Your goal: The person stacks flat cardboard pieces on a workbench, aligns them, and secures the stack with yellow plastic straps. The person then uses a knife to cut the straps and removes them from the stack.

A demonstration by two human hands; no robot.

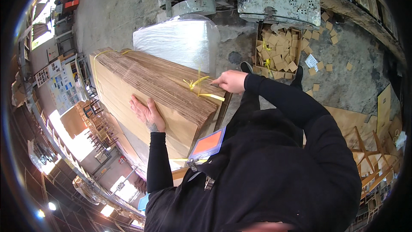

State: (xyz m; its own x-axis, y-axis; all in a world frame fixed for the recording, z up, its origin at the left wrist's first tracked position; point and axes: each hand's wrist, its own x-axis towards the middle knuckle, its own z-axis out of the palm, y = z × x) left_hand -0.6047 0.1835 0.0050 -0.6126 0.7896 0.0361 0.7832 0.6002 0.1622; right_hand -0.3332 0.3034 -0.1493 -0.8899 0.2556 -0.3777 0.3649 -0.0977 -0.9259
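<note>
A thick bundle of flat cardboard sheets (154,79) stands tilted before me, its layered edges facing up. My left hand (148,114) lies flat against the bundle's broad face with the fingers spread. By the bundle's right end, my right hand (231,81) is closed, its fingertips next to loose ends of yellow strap (197,82). Whatever those fingers hold, if anything, is too small to make out. Another run of yellow strap (95,62) loops round the bundle's far left end. A badge holder with an orange card (208,143) hangs from me against the near edge.
Behind the bundle sits a block wrapped in clear film (174,41). A box (256,53) full of small cardboard pieces stands by my feet, with more pieces (329,66) scattered on the floor. A worn metal machine housing (279,2) is beyond. Wooden frames (371,159) stand at the right.
</note>
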